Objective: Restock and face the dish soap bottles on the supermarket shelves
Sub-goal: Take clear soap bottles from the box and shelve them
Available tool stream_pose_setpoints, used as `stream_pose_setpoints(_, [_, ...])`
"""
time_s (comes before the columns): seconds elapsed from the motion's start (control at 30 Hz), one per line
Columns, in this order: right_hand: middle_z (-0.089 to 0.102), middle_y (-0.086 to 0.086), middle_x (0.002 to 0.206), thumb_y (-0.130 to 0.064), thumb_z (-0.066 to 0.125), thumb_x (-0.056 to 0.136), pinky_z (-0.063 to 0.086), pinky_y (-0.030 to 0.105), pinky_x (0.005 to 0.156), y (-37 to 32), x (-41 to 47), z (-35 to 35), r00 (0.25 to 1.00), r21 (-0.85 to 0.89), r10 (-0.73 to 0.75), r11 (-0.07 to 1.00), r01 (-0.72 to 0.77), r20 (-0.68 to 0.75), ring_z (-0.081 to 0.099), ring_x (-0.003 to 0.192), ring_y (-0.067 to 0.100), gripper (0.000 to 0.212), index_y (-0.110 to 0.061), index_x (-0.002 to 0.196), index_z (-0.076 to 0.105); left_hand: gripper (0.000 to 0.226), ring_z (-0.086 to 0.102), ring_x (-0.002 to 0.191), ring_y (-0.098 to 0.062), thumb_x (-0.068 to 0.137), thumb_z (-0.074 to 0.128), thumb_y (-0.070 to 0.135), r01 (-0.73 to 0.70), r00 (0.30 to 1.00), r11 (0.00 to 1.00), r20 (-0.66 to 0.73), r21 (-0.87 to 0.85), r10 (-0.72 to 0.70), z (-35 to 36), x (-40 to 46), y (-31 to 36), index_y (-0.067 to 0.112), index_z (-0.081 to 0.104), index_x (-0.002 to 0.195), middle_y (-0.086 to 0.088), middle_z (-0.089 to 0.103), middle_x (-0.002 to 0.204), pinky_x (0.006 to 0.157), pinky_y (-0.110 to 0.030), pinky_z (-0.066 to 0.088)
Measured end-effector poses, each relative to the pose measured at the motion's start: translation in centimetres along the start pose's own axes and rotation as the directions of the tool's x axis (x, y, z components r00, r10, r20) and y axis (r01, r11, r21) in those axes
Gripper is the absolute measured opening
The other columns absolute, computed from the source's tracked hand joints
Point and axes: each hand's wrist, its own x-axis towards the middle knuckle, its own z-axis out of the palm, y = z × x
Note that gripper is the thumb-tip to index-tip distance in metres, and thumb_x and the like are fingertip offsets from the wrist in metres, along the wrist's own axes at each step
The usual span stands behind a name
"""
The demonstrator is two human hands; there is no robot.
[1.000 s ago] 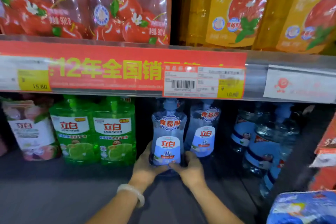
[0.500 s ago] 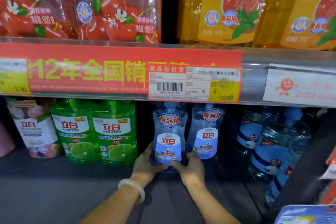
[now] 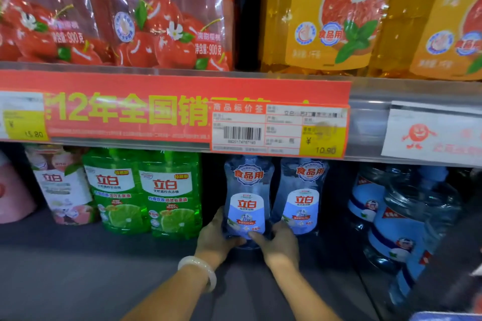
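Grey shelf (image 3: 78, 276) runs under a red price strip (image 3: 156, 112) at twelve o'clock. Green bottles (image 3: 146, 195) stand at nine o'clock of your clear blue bottle (image 3: 246, 200), its twin (image 3: 302, 195) touching at three. Your left hand (image 3: 216, 240) and right hand (image 3: 280, 242) grip its base upright, fingers curled round from both sides.

My lower shelf (image 3: 78, 268) is dark grey. Along its back, from the left edge, stand a pink-and-white bottle (image 3: 62, 190), two green bottles (image 3: 142, 193) touching, then two clear blue-labelled bottles (image 3: 300, 195) side by side, and big clear jugs (image 3: 407, 221) toward the right edge. The upper shelf (image 3: 370, 109) carries red pouches (image 3: 167, 13) and orange bottles (image 3: 328, 13).
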Motion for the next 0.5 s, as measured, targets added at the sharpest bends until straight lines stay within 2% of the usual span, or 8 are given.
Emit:
stream_pose_setpoints(0.13, [0.056, 0.004, 0.087, -0.040, 0.072, 0.078, 0.026, 0.023, 0.047, 0.0, -0.3, -0.1, 1.000, -0.029, 0.006, 1.000, -0.006, -0.015, 0.054, 0.081, 0.021, 0.038, -0.014, 0.085, 0.045, 0.065, 0.060, 0.112, -0.022, 0.075, 0.076, 0.028, 0.069, 0.996, 0.989, 0.043, 0.128, -0.075, -0.1, 0.0, 0.4, 0.015, 0.043, 0.130, -0.002, 0.063, 0.122, 0.088, -0.026, 0.047])
stream_pose_setpoints(0.23, [0.053, 0.004, 0.081, -0.037, 0.070, 0.081, 0.030, 0.026, 0.050, 0.3, -1.2, 0.2, 0.999, -0.023, -0.020, 1.000, 0.019, -0.050, 0.053, 0.077, 0.021, 0.035, -0.012, 0.082, 0.045, 0.067, 0.050, 0.122, -0.026, 0.080, 0.069, 0.027, 0.077, 0.991, 0.964, 0.087, 0.255, -0.102, -0.3, -1.1, 0.7, 0.010, 0.034, 0.135, -0.008, 0.053, 0.132, 0.098, -0.032, 0.043])
stream_pose_setpoints(0.3, [0.057, 0.006, 0.084, -0.027, 0.069, 0.082, 0.035, 0.027, 0.061, 0.3, -2.5, 0.7, 0.993, 0.002, -0.079, 0.997, 0.080, -0.088, 0.056, 0.082, 0.024, 0.025, -0.010, 0.082, 0.051, 0.070, 0.041, 0.129, -0.027, 0.082, 0.066, 0.024, -0.035, 0.995, 0.944, 0.099, 0.328, 0.003, -0.4, -2.6, 0.4, 0.006, 0.030, 0.139, -0.011, 0.044, 0.138, 0.104, -0.030, 0.036])
stream_pose_setpoints(0.37, [0.062, 0.010, 0.092, -0.017, 0.070, 0.082, 0.039, 0.027, 0.069, -0.1, -4.0, 1.5, 0.979, -0.026, -0.180, 0.984, 0.178, -0.093, 0.060, 0.090, 0.028, 0.016, -0.006, 0.088, 0.060, 0.069, 0.042, 0.127, -0.028, 0.080, 0.067, 0.023, -0.150, 0.988, 0.931, 0.089, 0.333, 0.128, -1.4, -4.5, -0.2, 0.005, 0.035, 0.138, -0.012, 0.045, 0.136, 0.103, -0.031, 0.037])
stream_pose_setpoints(0.5, [0.062, 0.009, 0.110, -0.018, 0.064, 0.085, 0.045, 0.032, 0.086, -3.4, -8.3, 3.8, 0.946, -0.189, -0.310, 0.927, 0.323, 0.095, 0.058, 0.105, 0.025, 0.024, -0.008, 0.107, 0.061, 0.054, 0.048, 0.119, -0.028, 0.081, 0.061, 0.019, -0.228, 0.973, 0.903, 0.104, 0.364, 0.204, -6.1, -8.1, -2.1, 0.009, 0.045, 0.132, -0.012, 0.052, 0.126, 0.097, -0.035, 0.041])
